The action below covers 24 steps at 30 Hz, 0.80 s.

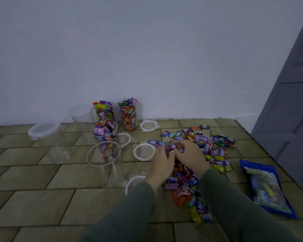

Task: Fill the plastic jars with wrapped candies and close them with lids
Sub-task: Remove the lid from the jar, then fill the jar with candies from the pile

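Observation:
A pile of wrapped candies lies on the tiled floor at the right. My left hand and my right hand press together over the pile, fingers closed around a bunch of candies. An empty clear plastic jar stands left of my hands. Behind it is a jar filled with candies. Two more filled jars, one on the left and one on the right, stand by the wall. White lids lie near: one lid beside my left hand, another lid farther back, a third lid under my left wrist.
A clear jar with its lid on stands at the left, and another empty jar by the wall. A blue candy bag lies flat at the right. A grey door rises at the right edge.

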### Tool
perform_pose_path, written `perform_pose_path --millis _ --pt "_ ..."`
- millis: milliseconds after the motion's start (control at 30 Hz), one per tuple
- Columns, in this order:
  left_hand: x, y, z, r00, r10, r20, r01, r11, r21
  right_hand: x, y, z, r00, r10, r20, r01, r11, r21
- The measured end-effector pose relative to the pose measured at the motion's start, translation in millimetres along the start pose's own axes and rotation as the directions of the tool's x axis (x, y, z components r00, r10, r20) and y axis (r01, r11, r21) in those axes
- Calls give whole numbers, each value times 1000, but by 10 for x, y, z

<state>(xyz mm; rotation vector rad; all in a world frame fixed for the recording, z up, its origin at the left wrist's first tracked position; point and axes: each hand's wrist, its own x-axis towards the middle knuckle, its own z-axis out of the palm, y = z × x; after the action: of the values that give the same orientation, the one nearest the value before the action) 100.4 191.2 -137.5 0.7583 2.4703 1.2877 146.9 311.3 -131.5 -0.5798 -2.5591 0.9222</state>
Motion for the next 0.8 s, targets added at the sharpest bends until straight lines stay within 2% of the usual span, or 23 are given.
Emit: perform_pose_path --millis 100,200,333,433,600,700,800 --pt "212 22 161 999 42 -12 -40 990 136 189 180 -52 998 6 -57 -6 1000 8" --pt "456 28 248 995 94 -19 -86 968 235 444 364 -127 993 18 -114 -25 998 -59" --pt "774 -25 363 999 -3 -39 15 947 320 829 637 -229 972 73 -225 -133 956 -261" --pt "910 -62 436 992 -106 -60 121 934 336 1083 842 -261 945 262 -195 -317 878 -358" --pt "1095 -103 527 978 -194 -73 207 907 366 1255 1157 -253 796 575 -190 -604 728 -324" --pt "1229 -75 549 982 -184 -50 187 882 431 1286 1269 -185 779 602 -178 -625 719 -303" --pt "1344 -75 601 993 -117 -25 116 881 459 1342 1234 -103 846 517 -132 -530 783 -325"
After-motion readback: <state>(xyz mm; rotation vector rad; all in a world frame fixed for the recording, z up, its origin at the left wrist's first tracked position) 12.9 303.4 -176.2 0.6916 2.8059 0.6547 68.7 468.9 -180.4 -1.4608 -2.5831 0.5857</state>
